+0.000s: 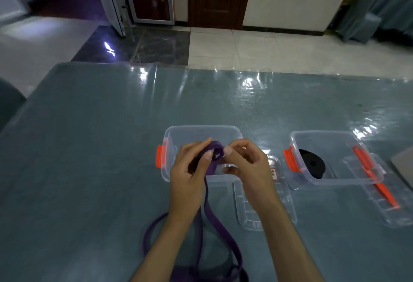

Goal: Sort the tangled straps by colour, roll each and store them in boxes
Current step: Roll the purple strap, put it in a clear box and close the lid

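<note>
Head view: purple strap [216,152] between both hands.

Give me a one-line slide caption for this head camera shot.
Both hands, left and right, roll a purple strap above an open clear box; a rolled black strap lies in the neighbouring box.

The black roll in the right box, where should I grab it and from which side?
Take the black roll from above, pinching its two flat faces. It stands on edge against the left wall of the right box, whose top is open, so its upper rim is free; the walls block a sideways grip.
</note>
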